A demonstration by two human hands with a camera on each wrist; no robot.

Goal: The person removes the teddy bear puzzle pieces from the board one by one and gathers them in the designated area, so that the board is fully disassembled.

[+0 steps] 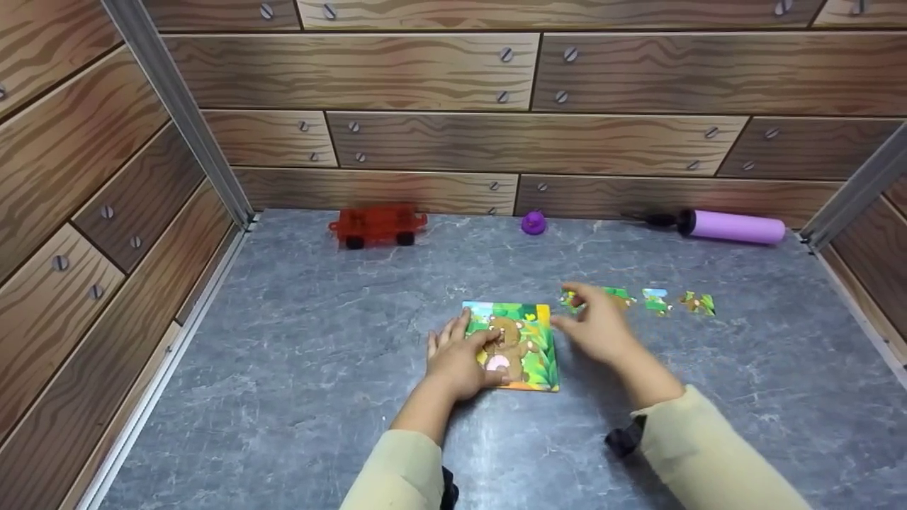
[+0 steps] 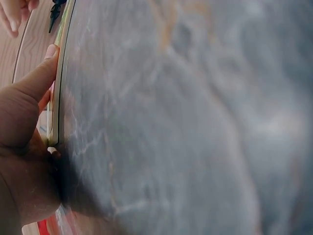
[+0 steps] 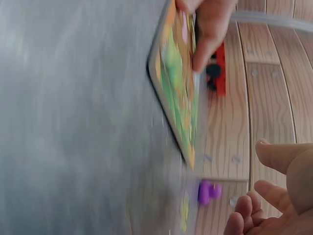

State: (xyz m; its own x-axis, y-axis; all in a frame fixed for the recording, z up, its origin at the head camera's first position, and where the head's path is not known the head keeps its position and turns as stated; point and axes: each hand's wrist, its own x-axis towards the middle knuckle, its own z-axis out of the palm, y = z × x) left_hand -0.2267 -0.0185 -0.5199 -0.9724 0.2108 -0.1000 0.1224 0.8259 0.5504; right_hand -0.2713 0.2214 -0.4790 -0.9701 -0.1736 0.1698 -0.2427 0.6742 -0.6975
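Note:
A colourful jigsaw board with a bear picture lies flat on the grey tabletop. My left hand rests on its left side with fingers fairly straight. In the left wrist view the thumb lies along the puzzle board's edge. My right hand hovers just right of the board, fingers spread and holding nothing. Beyond it lie loose puzzle pieces in a row. The right wrist view shows the board edge-on, a left finger on it and my open right fingers.
A red toy car, a small purple toy and a purple cylinder with a black tip stand along the back wall. Wood-pattern walls enclose the grey table on three sides.

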